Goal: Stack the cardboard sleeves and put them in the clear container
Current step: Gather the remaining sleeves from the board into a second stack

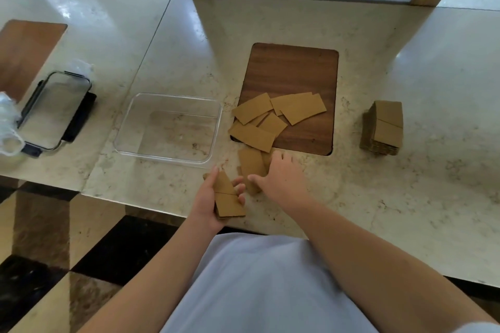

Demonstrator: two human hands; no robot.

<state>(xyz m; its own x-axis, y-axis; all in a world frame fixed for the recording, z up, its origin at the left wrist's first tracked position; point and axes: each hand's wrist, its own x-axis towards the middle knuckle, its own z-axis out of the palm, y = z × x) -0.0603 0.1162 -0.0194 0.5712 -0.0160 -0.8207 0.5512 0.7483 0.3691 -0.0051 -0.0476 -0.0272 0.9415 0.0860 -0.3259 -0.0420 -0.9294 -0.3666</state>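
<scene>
My left hand (209,194) grips a small stack of brown cardboard sleeves (228,201) near the counter's front edge. Just to its right, my right hand (281,177) lies with spread fingers on a loose sleeve (251,163) on the counter. Several more loose sleeves (273,116) lie scattered over the lower part of a dark wooden board (295,70). The clear container (169,128) stands empty to the left of them. A tall neat stack of sleeves (384,127) stands at the right.
A second clear box with black clips (54,109) sits at the far left, with crumpled clear plastic (8,127) beside it. Another wooden inset (24,48) shows at the back left. The counter's front edge runs just under my hands, above a checkered floor.
</scene>
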